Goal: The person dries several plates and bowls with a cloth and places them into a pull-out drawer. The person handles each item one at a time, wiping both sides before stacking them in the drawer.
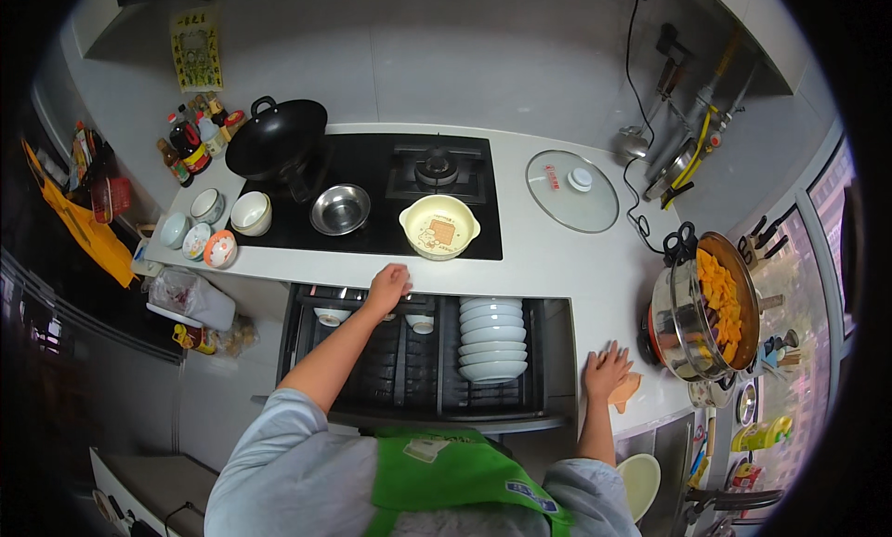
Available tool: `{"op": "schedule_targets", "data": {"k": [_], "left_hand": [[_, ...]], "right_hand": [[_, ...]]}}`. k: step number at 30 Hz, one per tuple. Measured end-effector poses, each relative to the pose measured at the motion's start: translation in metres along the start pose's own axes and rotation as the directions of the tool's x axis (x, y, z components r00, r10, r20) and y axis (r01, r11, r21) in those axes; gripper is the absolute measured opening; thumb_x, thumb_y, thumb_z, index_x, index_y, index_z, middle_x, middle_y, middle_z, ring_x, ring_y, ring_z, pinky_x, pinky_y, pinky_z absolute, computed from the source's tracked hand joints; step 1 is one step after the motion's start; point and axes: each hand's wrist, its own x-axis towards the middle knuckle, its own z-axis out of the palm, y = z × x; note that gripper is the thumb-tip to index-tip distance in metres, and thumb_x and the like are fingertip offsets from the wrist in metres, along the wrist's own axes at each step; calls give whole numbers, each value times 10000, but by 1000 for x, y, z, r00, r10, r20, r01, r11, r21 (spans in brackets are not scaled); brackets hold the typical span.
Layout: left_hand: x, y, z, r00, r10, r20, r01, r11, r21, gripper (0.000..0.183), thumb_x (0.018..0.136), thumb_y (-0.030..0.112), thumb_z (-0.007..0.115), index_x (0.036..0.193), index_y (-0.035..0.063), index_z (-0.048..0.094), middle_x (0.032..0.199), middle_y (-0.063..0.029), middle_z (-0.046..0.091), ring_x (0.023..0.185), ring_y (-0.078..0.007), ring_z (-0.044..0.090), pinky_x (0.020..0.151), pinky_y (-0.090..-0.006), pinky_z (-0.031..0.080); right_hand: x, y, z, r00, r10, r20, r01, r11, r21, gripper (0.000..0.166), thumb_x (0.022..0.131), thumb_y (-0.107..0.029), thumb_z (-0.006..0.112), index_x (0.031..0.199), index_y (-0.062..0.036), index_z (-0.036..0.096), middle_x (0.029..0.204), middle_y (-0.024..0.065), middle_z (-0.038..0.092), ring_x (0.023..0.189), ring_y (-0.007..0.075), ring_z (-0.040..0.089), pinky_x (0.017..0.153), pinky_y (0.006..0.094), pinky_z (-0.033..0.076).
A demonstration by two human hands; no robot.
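Note:
My left hand (389, 286) hovers at the counter's front edge, above the pulled-out dish drawer (439, 359), its fingers loosely curled; whether it holds anything does not show. Just beyond it stand a yellow two-handled bowl (440, 225) and a stainless steel bowl (340, 209) on the black glass hob. Inside the drawer, a row of white plates (492, 342) stands on edge at the right, and a few small bowls (420, 323) sit towards the back. My right hand (608, 371) lies flat with spread fingers on the white counter, touching or beside an orange-brown cloth (625, 392).
A black wok (277, 140) rests on the hob's left side, small bowls (207, 205) and sauce bottles (187, 145) beyond. A glass lid (572, 191) lies right of the hob. Near the window stands a steel steamer (686, 314) with orange chunks. The open drawer juts towards my body.

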Motion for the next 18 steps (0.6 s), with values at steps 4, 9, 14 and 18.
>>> {"op": "schedule_targets", "data": {"k": [4,9,14,18], "left_hand": [[44,35,38,979,-182,-94,179,983,-41,491,947,281,543,1290,-27,375,1123,-139,566,836,-212,661,686,-310,559],[80,26,45,939,-327,-111,320,945,-72,567,930,306,570,1297,-53,331,1130,-188,551,785,-244,673,606,-341,595],[104,13,39,952,-298,-71,286,948,-140,391,796,-35,494,1163,-32,358,1101,-192,553,807,-292,673,602,-378,615],[69,48,52,928,-281,-245,257,958,-124,424,771,-10,533,1128,26,306,1134,-194,495,913,-296,645,608,-360,612]], "right_hand": [[0,33,27,996,7,87,0,997,-80,525,927,-424,467,1397,-193,429,1473,207,300,1350,509,170,1068,648,113],[-13,23,-12,991,31,-130,-38,998,-52,511,914,-404,509,1377,-196,457,1480,189,305,1369,452,191,1040,661,164],[-13,47,5,984,-30,-178,46,995,90,339,820,-124,620,1158,-111,609,1190,132,540,1139,383,457,954,534,357],[-11,45,14,983,-64,-169,135,881,454,285,859,-129,621,1124,-27,593,1088,111,594,1038,271,534,887,418,430]]}}
